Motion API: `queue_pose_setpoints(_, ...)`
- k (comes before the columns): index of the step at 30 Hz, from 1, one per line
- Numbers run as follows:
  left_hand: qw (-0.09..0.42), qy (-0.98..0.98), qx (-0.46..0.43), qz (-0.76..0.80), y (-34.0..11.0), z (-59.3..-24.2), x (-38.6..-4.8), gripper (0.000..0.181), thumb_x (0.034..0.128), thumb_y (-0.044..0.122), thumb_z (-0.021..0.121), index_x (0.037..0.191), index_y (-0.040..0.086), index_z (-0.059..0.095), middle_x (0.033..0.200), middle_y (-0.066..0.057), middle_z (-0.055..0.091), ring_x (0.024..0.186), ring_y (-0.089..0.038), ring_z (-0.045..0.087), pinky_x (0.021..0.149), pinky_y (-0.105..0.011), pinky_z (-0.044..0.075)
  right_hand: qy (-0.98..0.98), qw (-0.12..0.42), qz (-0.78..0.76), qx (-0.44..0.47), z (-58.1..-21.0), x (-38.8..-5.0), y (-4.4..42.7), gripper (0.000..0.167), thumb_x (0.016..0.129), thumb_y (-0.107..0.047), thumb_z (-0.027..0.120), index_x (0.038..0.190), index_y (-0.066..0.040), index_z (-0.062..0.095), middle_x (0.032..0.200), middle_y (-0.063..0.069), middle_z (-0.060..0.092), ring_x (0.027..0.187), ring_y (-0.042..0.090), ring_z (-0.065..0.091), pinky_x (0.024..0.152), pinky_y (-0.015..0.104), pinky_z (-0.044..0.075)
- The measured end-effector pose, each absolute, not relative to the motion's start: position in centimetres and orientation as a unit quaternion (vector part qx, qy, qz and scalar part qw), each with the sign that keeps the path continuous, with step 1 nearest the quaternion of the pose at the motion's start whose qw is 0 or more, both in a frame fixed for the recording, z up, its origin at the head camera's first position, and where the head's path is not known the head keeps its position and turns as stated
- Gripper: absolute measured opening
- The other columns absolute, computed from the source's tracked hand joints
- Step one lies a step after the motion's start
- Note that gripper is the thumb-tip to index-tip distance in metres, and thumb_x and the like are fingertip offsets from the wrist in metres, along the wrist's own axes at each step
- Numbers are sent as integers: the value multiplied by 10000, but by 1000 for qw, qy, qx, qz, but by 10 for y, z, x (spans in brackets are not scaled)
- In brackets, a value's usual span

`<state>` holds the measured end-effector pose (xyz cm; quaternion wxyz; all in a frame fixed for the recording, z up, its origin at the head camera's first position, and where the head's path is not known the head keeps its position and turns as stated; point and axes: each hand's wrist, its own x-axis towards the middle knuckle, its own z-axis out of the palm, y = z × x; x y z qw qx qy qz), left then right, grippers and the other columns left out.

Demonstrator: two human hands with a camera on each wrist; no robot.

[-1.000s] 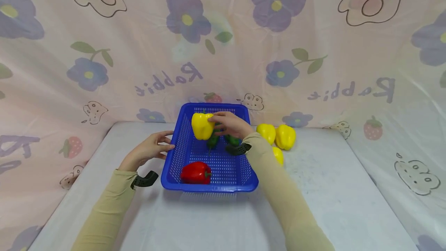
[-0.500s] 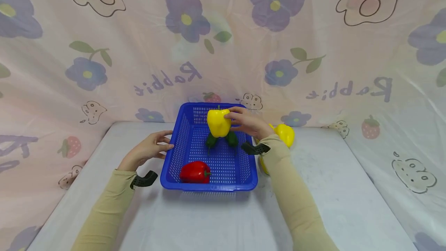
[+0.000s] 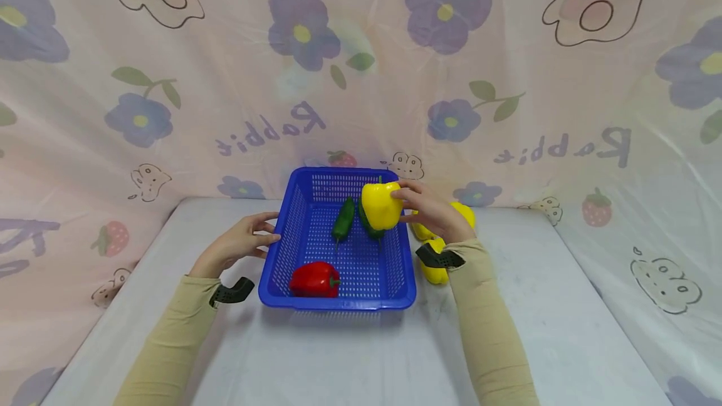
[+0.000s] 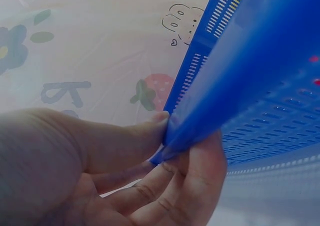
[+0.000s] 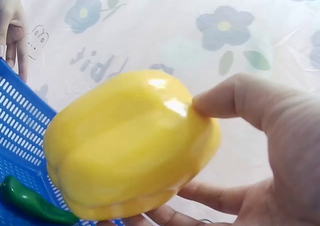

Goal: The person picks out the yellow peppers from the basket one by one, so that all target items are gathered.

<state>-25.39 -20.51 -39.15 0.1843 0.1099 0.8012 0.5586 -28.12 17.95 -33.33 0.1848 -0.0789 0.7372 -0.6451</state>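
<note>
My left hand (image 3: 239, 240) grips the left rim of a blue plastic basket (image 3: 338, 304); in the left wrist view the thumb (image 4: 132, 141) and fingers pinch that edge. My right hand (image 3: 431, 208) holds a yellow bell pepper (image 3: 381, 205) above the basket's right side, stem up. The right wrist view shows the thumb on one side of this pepper (image 5: 125, 141) and fingers beneath it. Inside the basket lie a red bell pepper (image 3: 313, 279) near the front left and a green chili pepper (image 3: 343, 221). A second green chili (image 3: 375, 233) is partly hidden behind the held pepper.
Just right of the basket, several yellow bell peppers, one of them nearest the front (image 3: 435, 273), lie on the white table (image 3: 541, 306), partly covered by my right hand and wrist. A printed cloth (image 3: 361, 93) hangs behind the table.
My right hand has carried the yellow bell pepper rightward across the basket, from its left part to its right side. The green chilies show more now. My left hand stays on the rim.
</note>
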Motion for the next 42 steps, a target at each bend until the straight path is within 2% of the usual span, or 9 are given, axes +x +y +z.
queue_pose_setpoints(7,182,799,108,562,-205,-390,-253,666,956,59,568,1500,-25,192,1192,-279,493,849,-251,630,735,-407,573,751,170,-631,-90,-332,-269,206,534,984,-309,522,1424,-56,358,1351,174,420,1189,379,460,974,492,439)
queue_pose_setpoints(12,182,801,109,560,-206,-390,-252,669,958,69,569,1500,-27,190,1199,-283,489,852,-256,632,740,-402,572,760,156,-623,-98,-329,-259,227,533,998,-316,485,1410,-10,345,1289,199,437,1104,356,507,900,425,492)
queue_pose_setpoints(19,182,800,107,562,-205,-391,-252,669,956,63,569,1499,-30,189,1207,-288,482,852,-258,632,740,-403,572,770,144,-617,-78,-328,-243,260,605,1007,-339,468,1450,12,253,1330,214,366,1101,338,495,867,348,508)
queue_pose_setpoints(23,184,798,111,562,-205,-392,-253,668,958,65,567,1498,-32,186,1214,-291,477,857,-260,633,744,-404,571,780,135,-608,-64,-331,-237,277,619,1012,-348,452,1460,13,225,1359,230,332,1118,352,484,871,369,511)
queue_pose_setpoints(27,185,799,112,561,-205,-392,-252,670,958,64,566,1497,-38,181,1218,-296,471,865,-271,634,747,-402,571,787,130,-601,-48,-334,-231,292,601,1011,-364,451,1408,41,251,1322,217,339,1129,364,477,891,414,508)
queue_pose_setpoints(31,184,799,110,562,-204,-392,-252,670,955,58,568,1496,-40,184,1208,-294,477,862,-268,631,746,-406,571,789,129,-600,-41,-339,-226,307,569,1011,-375,452,1345,60,301,1265,189,367,1083,305,515,876,395,518)
queue_pose_setpoints(42,189,799,113,559,-206,-393,-254,668,958,66,568,1499,-27,188,1203,-287,483,863,-270,634,745,-403,571,804,155,-575,-6,-365,-219,335,681,995,-424,471,1389,93,266,1278,235,386,1050,315,535,879,424,520)
